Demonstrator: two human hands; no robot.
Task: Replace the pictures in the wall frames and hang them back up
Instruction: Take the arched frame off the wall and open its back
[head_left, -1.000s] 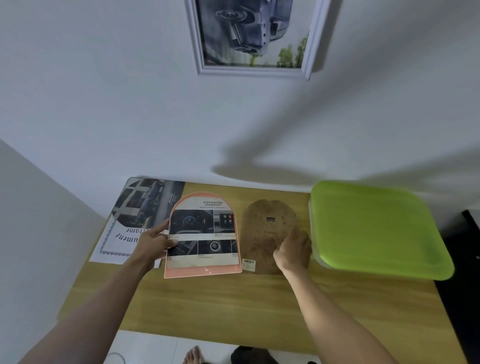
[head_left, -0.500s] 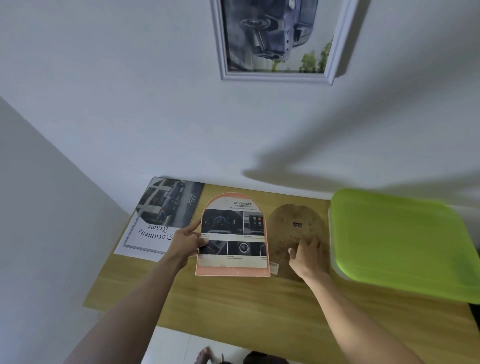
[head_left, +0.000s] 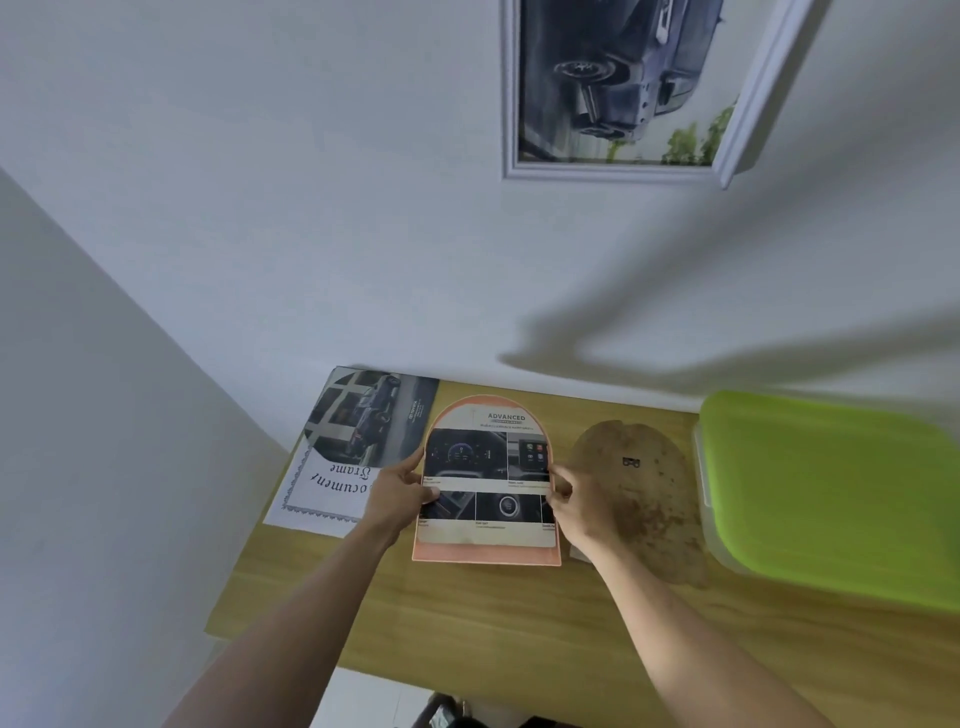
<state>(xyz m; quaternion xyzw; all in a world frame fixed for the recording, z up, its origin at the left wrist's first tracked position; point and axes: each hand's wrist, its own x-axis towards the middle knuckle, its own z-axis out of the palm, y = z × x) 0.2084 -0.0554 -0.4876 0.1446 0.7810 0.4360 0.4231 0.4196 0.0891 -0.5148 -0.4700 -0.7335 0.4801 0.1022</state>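
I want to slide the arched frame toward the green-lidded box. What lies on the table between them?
In the head view, the brown arched backing board lies flat between the arched frame and the green-lidded box, with the right hand over its left edge.

White walls (head_left: 260, 208) — wooden table (head_left: 519, 623)

Looks like a home room or small office. Plain white walls w/ a framed car photo (head_left: 621, 85) hung up, wood-grain desk (head_left: 519, 623) pushed vs. the wall. Green-lidded plastic box (head_left: 831, 493) on it.
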